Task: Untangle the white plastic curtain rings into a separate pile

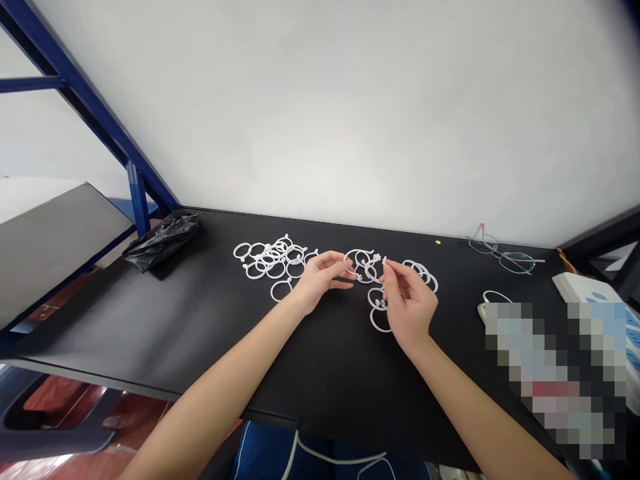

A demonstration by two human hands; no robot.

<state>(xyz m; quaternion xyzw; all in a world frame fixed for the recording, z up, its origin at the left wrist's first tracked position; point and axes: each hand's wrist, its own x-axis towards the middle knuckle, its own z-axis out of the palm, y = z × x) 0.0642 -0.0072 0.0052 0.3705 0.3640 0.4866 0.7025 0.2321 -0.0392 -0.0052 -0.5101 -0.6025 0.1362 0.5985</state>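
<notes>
My left hand (324, 279) pinches a white plastic ring (358, 252) between thumb and forefinger. That ring looks open, with a gap facing right. Across from it, my right hand (411, 301) has thumb and forefinger closed on a small white plastic piece (385, 261); whether it belongs to a ring cannot be made out. More white rings (371, 320) lie on the table beneath and between the hands, some partly covered by the right fingers. A heap of white rings (273, 255) with small knobs lies left of my left hand. Others (426, 275) show behind my right hand.
On the black table (210, 320), a crumpled black plastic bag (165, 241) lies far left. Eyeglasses (505, 257) rest at the back right, near a white power strip (590, 290) and a blurred-out object (545, 373). A white cable (340, 460) hangs below the front edge.
</notes>
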